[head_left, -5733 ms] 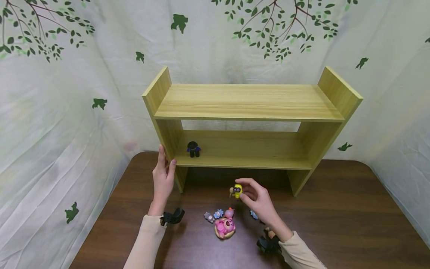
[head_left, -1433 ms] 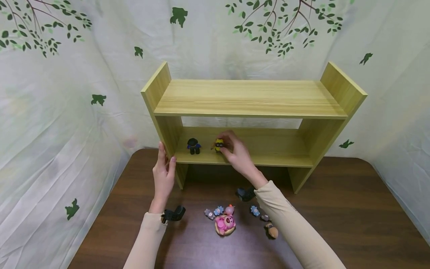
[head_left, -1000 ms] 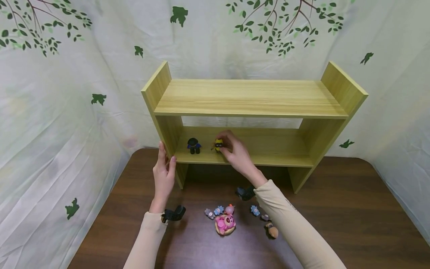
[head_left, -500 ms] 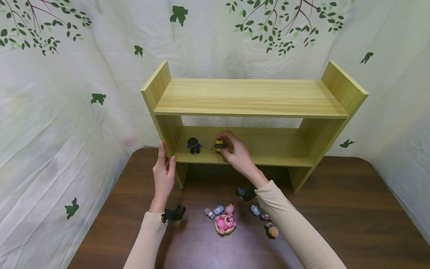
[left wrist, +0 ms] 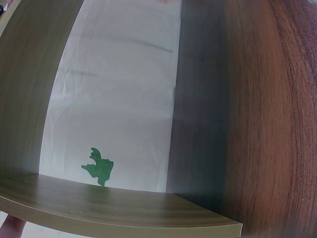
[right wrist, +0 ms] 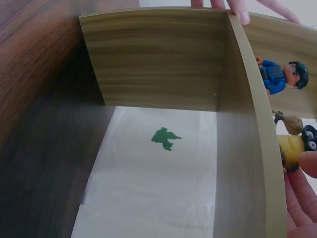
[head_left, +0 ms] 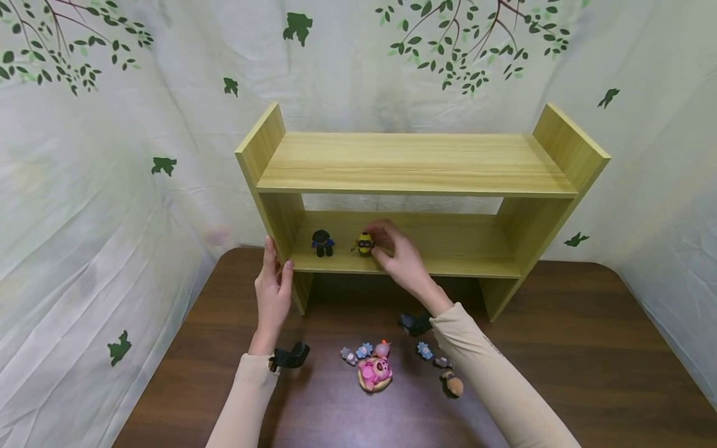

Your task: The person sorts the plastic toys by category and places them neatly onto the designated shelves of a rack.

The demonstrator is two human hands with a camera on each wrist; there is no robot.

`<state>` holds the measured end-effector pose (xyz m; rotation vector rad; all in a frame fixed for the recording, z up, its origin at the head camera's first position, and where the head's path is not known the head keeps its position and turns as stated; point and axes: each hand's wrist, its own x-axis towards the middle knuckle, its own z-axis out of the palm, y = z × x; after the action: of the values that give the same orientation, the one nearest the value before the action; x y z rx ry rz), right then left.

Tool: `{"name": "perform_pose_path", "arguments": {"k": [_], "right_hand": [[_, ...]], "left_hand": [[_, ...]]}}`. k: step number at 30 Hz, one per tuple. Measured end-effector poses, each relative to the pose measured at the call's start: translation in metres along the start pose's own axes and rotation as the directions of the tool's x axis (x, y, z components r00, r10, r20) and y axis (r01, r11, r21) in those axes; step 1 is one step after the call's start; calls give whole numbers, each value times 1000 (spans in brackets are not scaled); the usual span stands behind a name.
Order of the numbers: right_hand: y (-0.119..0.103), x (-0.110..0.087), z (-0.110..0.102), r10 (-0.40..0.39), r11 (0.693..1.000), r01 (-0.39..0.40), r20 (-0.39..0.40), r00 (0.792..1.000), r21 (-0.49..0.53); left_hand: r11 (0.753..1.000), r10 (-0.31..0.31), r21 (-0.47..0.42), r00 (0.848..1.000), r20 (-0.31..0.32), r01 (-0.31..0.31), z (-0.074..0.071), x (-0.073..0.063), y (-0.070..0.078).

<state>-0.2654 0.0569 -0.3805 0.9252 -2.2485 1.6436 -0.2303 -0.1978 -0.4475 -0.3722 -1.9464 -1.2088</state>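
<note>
A small yellow toy figure (head_left: pixel 365 245) with goggles stands on the middle board of the wooden shelf (head_left: pixel 417 162). My right hand (head_left: pixel 404 261) is right beside it, thumb and fingers loosely curved and spread at its right side; in the right wrist view the thumb (right wrist: pixel 309 163) overlaps the yellow figure (right wrist: pixel 291 147). To its left stands a toy figure (head_left: pixel 322 244) with dark hair and blue clothing. My left hand (head_left: pixel 272 298) rests with extended fingers against the shelf's left side panel; little of that hand shows in the left wrist view.
On the brown table (head_left: pixel 566 348) in front lie a pink bear figure (head_left: pixel 374 374) and several small blue, grey and pink toys. Near my right forearm are a blue toy (head_left: pixel 424 351), a grey toy (head_left: pixel 443 362) and a tan-and-dark toy (head_left: pixel 452 384). A leaf-printed cloth hangs behind.
My right hand carried the yellow figure from above the table up to the middle board. Just now its fingers have loosened and shifted slightly right, while the figure stayed put. My left hand kept its place.
</note>
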Motion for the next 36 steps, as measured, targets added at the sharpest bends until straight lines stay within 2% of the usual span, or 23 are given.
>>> {"name": "perform_pose_path", "arguments": {"k": [11, 16, 18, 21, 25, 36], "right_hand": [[-1, -13, -12, -11, 996, 16, -59, 998, 84], [-15, -26, -19, 13, 994, -6, -62, 998, 110], [-23, -32, -22, 17, 993, -10, -61, 998, 115], [-34, -41, -26, 18, 993, -11, -62, 998, 118], [-34, -53, -30, 19, 992, -10, -64, 998, 129], [-32, -81, -39, -9, 995, 15, -54, 999, 103]], "left_hand": [[1000, -9, -10, 1000, 0, 9, -2, -2, -1], [1000, -16, -16, 1000, 0, 16, -2, -3, -1], [1000, -14, -13, 1000, -1, 14, -2, -3, 2], [1000, -3, -12, 1000, 2, 3, -4, -1, 16], [1000, 4, -4, 1000, 2, -4, -6, 3, 33], [1000, 20, -14, 1000, 0, -20, -5, 5, 37]]}}
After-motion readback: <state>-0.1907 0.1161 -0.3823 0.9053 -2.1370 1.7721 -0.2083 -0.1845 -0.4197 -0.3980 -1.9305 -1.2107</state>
